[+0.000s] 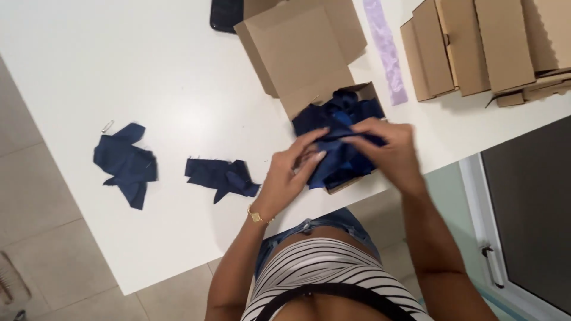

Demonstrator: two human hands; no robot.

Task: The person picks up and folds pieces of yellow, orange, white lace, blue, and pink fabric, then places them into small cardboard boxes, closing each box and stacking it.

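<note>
A white table (178,71) carries everything, its near edge running on a slant from lower left to right. On its left part lie two loose pieces of dark blue cloth (126,164), well apart from each other, with a small metal clip (107,126) just beside the left one. Right of centre stands an open cardboard box (297,53), its lid raised. Farther right a pale lilac strip (386,50) lies flat, then a stack of flat cardboard boxes (488,44). A dark object (226,15) sits at the far edge.
</note>
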